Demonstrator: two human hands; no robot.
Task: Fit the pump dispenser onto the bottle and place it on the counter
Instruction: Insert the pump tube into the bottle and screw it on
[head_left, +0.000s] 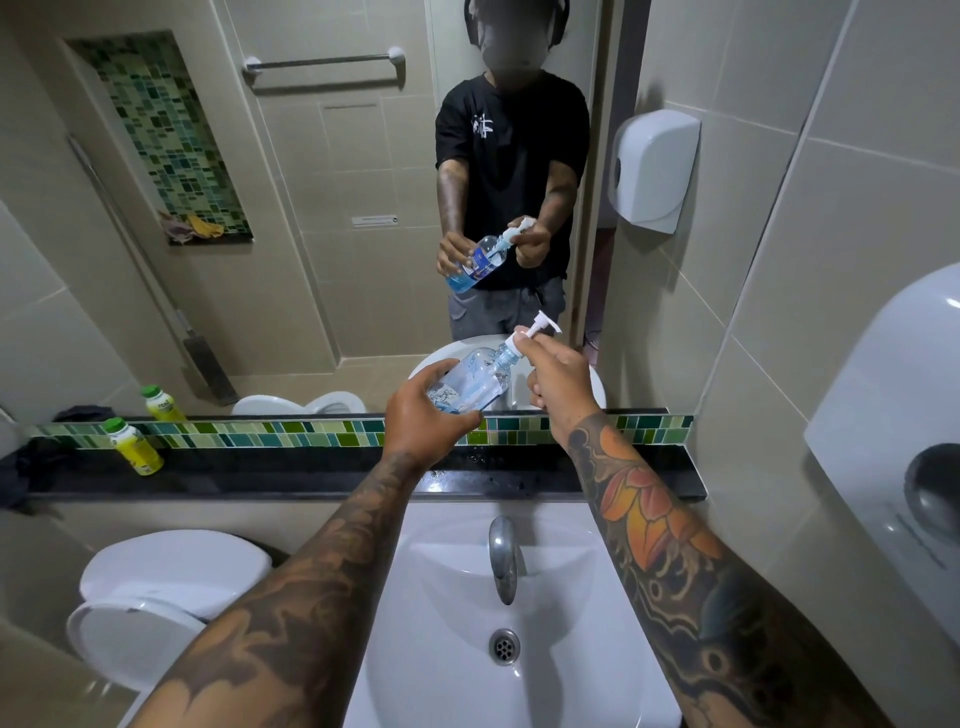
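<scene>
A clear bottle (475, 382) with blue liquid and a label is tilted, neck pointing up and right, in the air above the black counter (291, 480). My left hand (423, 415) grips its lower body. My right hand (558, 379) is closed around the white pump dispenser (537, 327), which sits at the bottle's neck. Whether the collar is fully screwed down is hidden by my fingers. The mirror shows the same hold from the front.
A white sink (524, 613) with a metal tap (503, 556) lies below my arms. A yellow bottle with a green cap (132, 447) and a dark cloth (31, 470) stand on the counter's left. A toilet (166, 587) is at lower left; wall dispensers (883, 426) hang right.
</scene>
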